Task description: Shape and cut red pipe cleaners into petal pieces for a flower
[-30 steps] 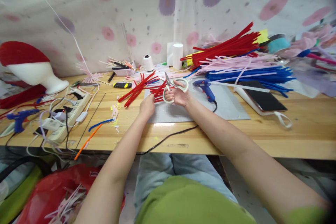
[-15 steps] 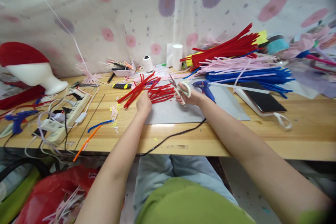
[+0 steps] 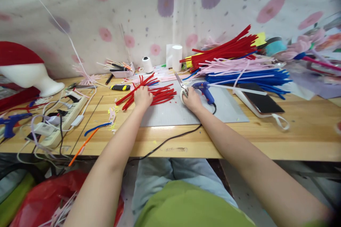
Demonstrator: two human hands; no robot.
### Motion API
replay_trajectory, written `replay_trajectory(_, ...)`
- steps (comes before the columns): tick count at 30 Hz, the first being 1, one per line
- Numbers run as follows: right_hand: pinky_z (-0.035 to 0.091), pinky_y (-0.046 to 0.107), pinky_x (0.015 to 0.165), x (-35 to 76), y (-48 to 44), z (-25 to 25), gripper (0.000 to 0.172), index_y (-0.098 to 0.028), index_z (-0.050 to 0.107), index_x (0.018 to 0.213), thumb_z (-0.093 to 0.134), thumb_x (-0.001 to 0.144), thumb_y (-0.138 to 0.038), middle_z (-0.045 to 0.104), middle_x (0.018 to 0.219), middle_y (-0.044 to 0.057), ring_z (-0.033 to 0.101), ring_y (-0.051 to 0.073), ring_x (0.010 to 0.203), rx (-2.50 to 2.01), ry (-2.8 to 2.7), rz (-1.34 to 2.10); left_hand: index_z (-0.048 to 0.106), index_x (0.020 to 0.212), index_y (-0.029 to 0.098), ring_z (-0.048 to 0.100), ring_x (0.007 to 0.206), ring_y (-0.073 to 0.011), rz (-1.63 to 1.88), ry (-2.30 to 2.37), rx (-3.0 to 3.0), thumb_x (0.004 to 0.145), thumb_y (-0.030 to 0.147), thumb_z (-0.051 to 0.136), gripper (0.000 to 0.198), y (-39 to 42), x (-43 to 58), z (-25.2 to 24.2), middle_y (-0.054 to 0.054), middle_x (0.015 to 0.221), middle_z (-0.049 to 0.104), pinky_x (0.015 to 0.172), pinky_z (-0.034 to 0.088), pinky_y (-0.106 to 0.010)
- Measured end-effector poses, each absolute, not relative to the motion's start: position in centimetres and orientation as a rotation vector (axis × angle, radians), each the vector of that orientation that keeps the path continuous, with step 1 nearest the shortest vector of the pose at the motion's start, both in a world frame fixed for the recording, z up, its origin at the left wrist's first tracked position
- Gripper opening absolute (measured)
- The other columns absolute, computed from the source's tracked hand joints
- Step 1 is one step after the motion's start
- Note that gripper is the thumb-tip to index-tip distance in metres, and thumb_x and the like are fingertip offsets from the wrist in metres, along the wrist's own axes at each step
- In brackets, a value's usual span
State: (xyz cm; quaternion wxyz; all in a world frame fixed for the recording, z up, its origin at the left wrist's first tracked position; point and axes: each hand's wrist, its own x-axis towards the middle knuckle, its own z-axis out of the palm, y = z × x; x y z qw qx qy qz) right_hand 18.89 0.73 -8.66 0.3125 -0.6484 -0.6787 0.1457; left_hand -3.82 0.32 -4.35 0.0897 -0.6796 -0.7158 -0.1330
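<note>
A red plastic bag (image 3: pixel 48 195) holding pale strips sits below the front edge of a wooden tabletop (image 3: pixel 253 145), where an orange chenille stem (image 3: pixel 84 146) pokes over the edge and a black cord (image 3: pixel 172 139) crosses the wood. Farther in, at a gray mat (image 3: pixel 227 110), a worker's right hand (image 3: pixel 193 100) has its grip closed around the pale handles of a pair of scissors (image 3: pixel 182 84), blades pointing away. The left hand (image 3: pixel 143 97) rests over short red chenille stems (image 3: pixel 165 94), spread partly on the mat and partly on bare wood; its fingertips are hidden, so whether that grip is clamped on any cannot be told. The short lengths look already cut, and small red bits (image 3: pixel 175 101) between the hands suggest trimming. A blue glue gun (image 3: pixel 207 93) lies just beside the right hand, unheld; no joined shape can be made out among the pieces. Behind, the long red stems (image 3: pixel 226 50), pink stems (image 3: pixel 234 64) and blue stems (image 3: pixel 247 77) appear uncut, leaving ample stock before a floral curtain (image 3: pixel 128 10).
</note>
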Motion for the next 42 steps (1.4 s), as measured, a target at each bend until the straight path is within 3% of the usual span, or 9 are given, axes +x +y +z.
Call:
replay_trajectory(12,0.037,0.042,0.081,19.4,0.3,-8.7,0.023,-0.01,0.047,0.095,0.049,0.076,-0.022,0.053,0.095,0.021,0.05,0.031,0.095,-1.863,-1.859,0.207,0.051,0.113,0.011,0.049,0.106,-0.0261,0.061,-2.32,-1.868,0.08,0.019,0.041,0.035,3.0,-10.4,-5.0,-0.017,0.112,0.056,0.088,0.037,-0.034)
replay_trajectory(17,0.038,0.041,0.078,19.5,0.1,-8.5,0.033,-0.008,0.04,0.105,0.048,0.075,-0.02,0.052,0.098,0.022,0.051,0.03,0.091,-1.904,-1.876,0.169,0.05,0.111,0.006,0.045,0.109,-0.0274,0.026,-2.343,-1.885,0.082,0.02,0.041,0.034,2.9,-10.3,-4.8,-0.019,0.115,0.053,0.091,0.035,-0.035)
replay_trajectory(23,0.035,0.041,0.084,19.6,0.1,-8.8,0.027,-0.01,0.04,0.101,0.047,0.076,-0.016,0.05,0.103,0.022,0.047,0.03,0.1,-1.868,-1.932,0.087,0.047,0.113,0.007,0.046,0.109,-0.0266,-0.081,-2.248,-1.851,0.083,0.01,0.029,0.036,2.7,-10.5,-5.0,-0.02,0.113,0.053,0.089,0.035,-0.036)
replay_trajectory(28,0.035,0.041,0.087,19.9,1.0,-10.1,0.021,-0.011,0.044,0.095,0.048,0.075,-0.016,0.051,0.1,0.019,0.046,0.028,0.1,-1.825,-1.961,-0.064,0.051,0.108,0.011,0.052,0.1,-0.0269,-0.387,-2.067,-1.788,0.087,0.018,0.02,0.037,2.7,-10.9,-4.2,-0.019,0.101,0.058,0.081,0.038,-0.037)
replay_trajectory(32,0.037,0.04,0.084,20.0,1.1,-10.0,0.023,-0.009,0.05,0.096,0.047,0.074,-0.015,0.054,0.097,0.018,0.048,0.028,0.095,-1.767,-1.938,-0.09,0.054,0.101,0.012,0.054,0.094,-0.0254,-0.593,-1.9,-1.808,0.088,0.023,0.026,0.032,1.9,-10.2,-2.9,-0.017,0.096,0.06,0.078,0.037,-0.035)
replay_trajectory(38,0.029,0.043,0.097,17.4,0.0,-6.6,0.047,-0.013,0.046,0.121,0.045,0.074,-0.013,0.046,0.127,0.015,0.038,0.027,0.117,-1.273,-1.994,-0.256,0.056,0.096,0.013,0.057,0.082,-0.0222,-0.542,-1.613,-2.118,0.089,0.026,0.028,0.031,-1.0,-6.5,-3.4,-0.014,0.086,0.061,0.07,0.038,-0.032)
replay_trajectory(40,0.024,0.045,0.1,16.3,0.0,-5.5,0.043,-0.015,0.05,0.119,0.047,0.075,-0.016,0.048,0.127,0.012,0.037,0.027,0.119,-1.165,-2.118,-0.221,0.056,0.096,0.013,0.057,0.081,-0.0209,-0.543,-1.533,-2.221,0.089,0.025,0.027,0.032,-1.9,-5.2,-3.8,-0.013,0.085,0.061,0.071,0.038,-0.031)
replay_trajectory(42,0.027,0.044,0.098,15.6,0.4,-4.6,0.03,-0.015,0.059,0.105,0.047,0.077,-0.018,0.059,0.111,0.012,0.045,0.026,0.111,-1.191,-2.203,-0.062,0.055,0.096,0.014,0.057,0.083,-0.0207,-0.562,-1.526,-2.289,0.089,0.027,0.028,0.031,-2.6,-4.3,-3.8,-0.013,0.086,0.061,0.073,0.038,-0.03)
